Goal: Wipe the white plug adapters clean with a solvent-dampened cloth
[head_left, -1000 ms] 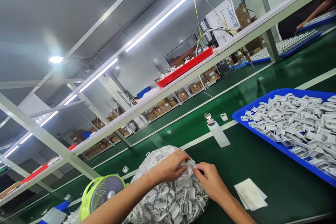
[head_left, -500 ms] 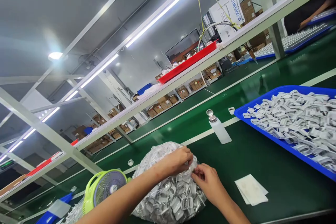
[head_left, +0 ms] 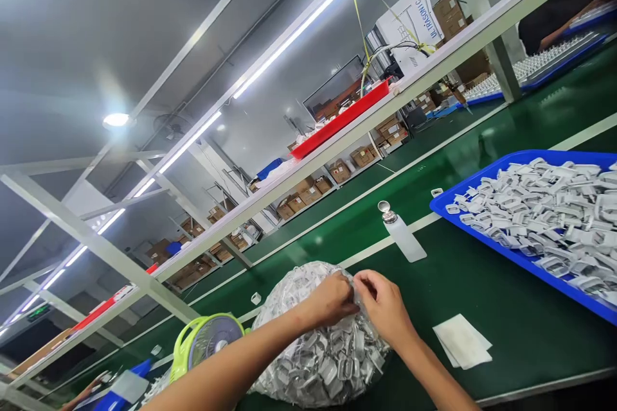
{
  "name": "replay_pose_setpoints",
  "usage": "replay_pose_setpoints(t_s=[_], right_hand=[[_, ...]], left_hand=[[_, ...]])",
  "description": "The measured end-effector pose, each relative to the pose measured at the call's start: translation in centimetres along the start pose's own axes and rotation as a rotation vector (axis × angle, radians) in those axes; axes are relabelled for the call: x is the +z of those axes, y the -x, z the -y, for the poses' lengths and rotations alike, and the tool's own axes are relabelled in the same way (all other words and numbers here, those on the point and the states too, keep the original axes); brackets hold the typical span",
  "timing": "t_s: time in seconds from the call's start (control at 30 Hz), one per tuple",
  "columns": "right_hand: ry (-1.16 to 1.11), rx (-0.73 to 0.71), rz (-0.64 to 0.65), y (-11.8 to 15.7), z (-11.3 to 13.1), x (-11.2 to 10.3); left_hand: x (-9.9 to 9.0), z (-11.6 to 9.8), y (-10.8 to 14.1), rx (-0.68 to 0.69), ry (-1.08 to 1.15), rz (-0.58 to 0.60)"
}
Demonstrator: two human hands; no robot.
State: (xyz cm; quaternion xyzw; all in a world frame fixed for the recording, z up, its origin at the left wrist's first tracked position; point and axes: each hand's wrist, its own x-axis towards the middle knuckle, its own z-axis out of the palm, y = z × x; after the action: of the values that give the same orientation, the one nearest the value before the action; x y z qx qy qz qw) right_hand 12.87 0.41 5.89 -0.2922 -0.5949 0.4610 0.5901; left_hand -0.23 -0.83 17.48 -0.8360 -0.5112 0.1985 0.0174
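A clear plastic bag (head_left: 318, 366) bulging with white and grey plastic parts sits on the green work surface in front of me. My left hand (head_left: 333, 298) is closed on the gathered film at the bag's upper right. Close beside it, my right hand (head_left: 383, 305) pinches the same film between thumb and fingers, which curl toward the left hand. The fingertips are partly hidden, so the exact grip is hard to see. Right of the bag stands a white pump bottle (head_left: 405, 239), and two white cloth or paper squares (head_left: 463, 341) lie nearby.
A blue tray (head_left: 506, 257) heaped with white parts is at the right. A green fan (head_left: 186, 343) stands left of the bag. Overhead runs a shelf with a red tray (head_left: 342, 119). Another person's arm (head_left: 559, 35) shows at the far right, near more trays.
My right hand has risen slightly and come nearer the left hand at the bag's top. The camera view has shifted a little; the bag stays in place.
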Motion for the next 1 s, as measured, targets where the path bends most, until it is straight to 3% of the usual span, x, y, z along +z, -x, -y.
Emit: replay_pose_setpoints(t_s=[0.1, 0.2, 0.43, 0.73, 0.87, 1.0], right_hand=[[0.076, 0.061, -0.033, 0.6, -1.2, -0.2], [0.076, 0.098, 0.057, 2.5, -2.6, 0.4], [-0.008, 0.053, 0.064, 3.9, -1.5, 2.0], [-0.092, 0.082, 0.022, 4.4, -1.8, 3.3], [-0.095, 0.095, 0.009, 4.4, -1.5, 3.4], [-0.017, 0.110, -0.023, 4.1, -1.0, 3.6]], left_hand=[[0.8, -0.3, -0.6, -0.092, -0.019, -0.006], [0.5, -0.2, -0.7, -0.142, 0.017, -0.025], [-3.0, 1.2, 1.3, -0.048, 0.254, -0.009], [-3.7, 0.5, 1.6, -0.060, 0.242, -0.048], [-4.5, 0.2, 1.0, 0.075, 0.117, 0.075], [-4.2, 0.5, -0.1, 0.179, -0.078, 0.205]])
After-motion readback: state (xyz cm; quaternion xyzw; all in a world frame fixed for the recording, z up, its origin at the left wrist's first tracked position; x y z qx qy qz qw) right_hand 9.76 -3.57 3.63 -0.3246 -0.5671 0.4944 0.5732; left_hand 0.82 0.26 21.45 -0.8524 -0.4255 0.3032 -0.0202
